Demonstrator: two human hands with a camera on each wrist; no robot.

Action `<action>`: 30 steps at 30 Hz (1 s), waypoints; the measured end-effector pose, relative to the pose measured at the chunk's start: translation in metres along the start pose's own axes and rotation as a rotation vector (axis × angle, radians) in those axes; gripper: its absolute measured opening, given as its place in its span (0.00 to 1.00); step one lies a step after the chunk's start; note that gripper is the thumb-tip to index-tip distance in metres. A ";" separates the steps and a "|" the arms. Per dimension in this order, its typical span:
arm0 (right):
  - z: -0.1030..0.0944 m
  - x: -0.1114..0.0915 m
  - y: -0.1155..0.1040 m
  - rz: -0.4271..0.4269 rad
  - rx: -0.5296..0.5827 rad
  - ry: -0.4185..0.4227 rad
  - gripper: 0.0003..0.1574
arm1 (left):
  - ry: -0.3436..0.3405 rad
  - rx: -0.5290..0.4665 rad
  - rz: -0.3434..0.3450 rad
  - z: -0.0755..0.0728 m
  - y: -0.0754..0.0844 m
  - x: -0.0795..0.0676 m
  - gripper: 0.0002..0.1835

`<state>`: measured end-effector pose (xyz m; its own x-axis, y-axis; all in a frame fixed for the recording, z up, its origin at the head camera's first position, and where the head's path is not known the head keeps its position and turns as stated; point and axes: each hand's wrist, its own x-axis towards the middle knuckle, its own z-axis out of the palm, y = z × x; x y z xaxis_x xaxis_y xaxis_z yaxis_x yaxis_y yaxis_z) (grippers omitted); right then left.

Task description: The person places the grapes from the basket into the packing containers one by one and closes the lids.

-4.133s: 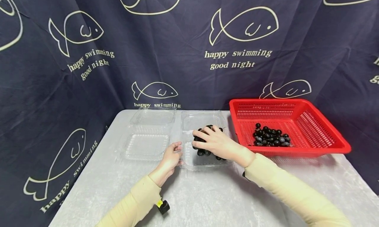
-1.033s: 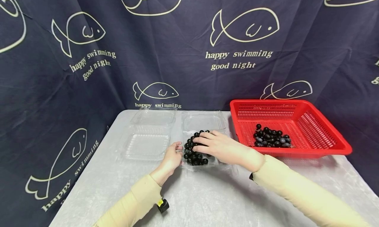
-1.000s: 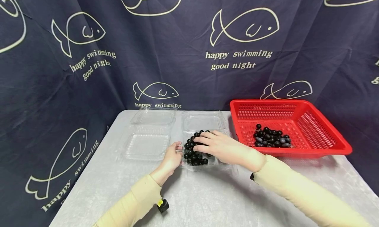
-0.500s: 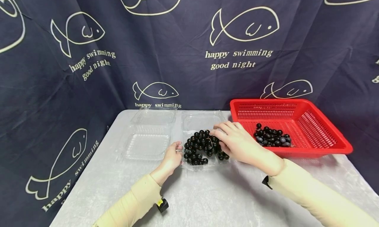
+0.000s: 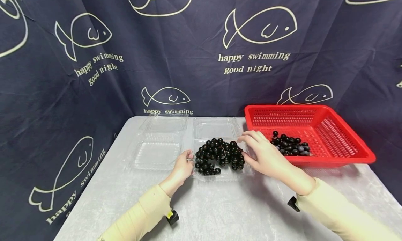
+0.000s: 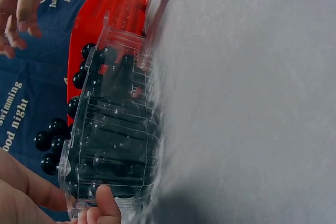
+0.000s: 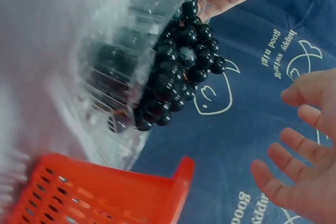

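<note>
A bunch of dark grapes (image 5: 230,151) lies in the base of a hinged clear plastic clamshell container (image 5: 226,177), whose lid is folded back. Some grapes stand above the rim, as the right wrist view shows. At the container's left edge, my left hand (image 5: 183,167) pinches the rim, with fingers (image 6: 106,203) against the outer wall. My right hand (image 5: 265,156) hovers just right of the container, fingers spread and holding nothing. Between its fingertips and the grapes (image 7: 178,61) there is a gap.
A red perforated basket (image 5: 329,160) stands at the right with more dark grapes (image 5: 290,145) inside. Left of the filled container sits a second clear clamshell (image 5: 157,156), open and without grapes. A dark fish-print curtain (image 5: 201,66) hangs behind the grey table (image 5: 213,209).
My right hand has let go of the grapes and drawn back to the right, uncovering the bunch in the container. My left hand has stayed at the container's left edge.
</note>
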<state>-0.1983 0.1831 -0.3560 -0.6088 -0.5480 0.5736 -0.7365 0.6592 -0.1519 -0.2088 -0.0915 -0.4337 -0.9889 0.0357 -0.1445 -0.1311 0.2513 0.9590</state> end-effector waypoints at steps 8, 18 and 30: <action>0.002 -0.019 0.001 0.215 0.241 0.038 0.23 | -0.009 0.004 -0.014 0.000 0.001 0.000 0.30; -0.002 -0.039 -0.002 0.504 0.517 -0.102 0.22 | 0.013 0.008 0.002 -0.001 -0.001 0.000 0.30; -0.005 -0.056 -0.006 0.787 0.992 -0.253 0.26 | 0.014 0.020 0.005 -0.001 0.000 0.000 0.31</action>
<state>-0.1581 0.2120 -0.3833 -0.9348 -0.3427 -0.0934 0.0072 0.2447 -0.9696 -0.2086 -0.0924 -0.4339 -0.9904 0.0235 -0.1366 -0.1252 0.2703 0.9546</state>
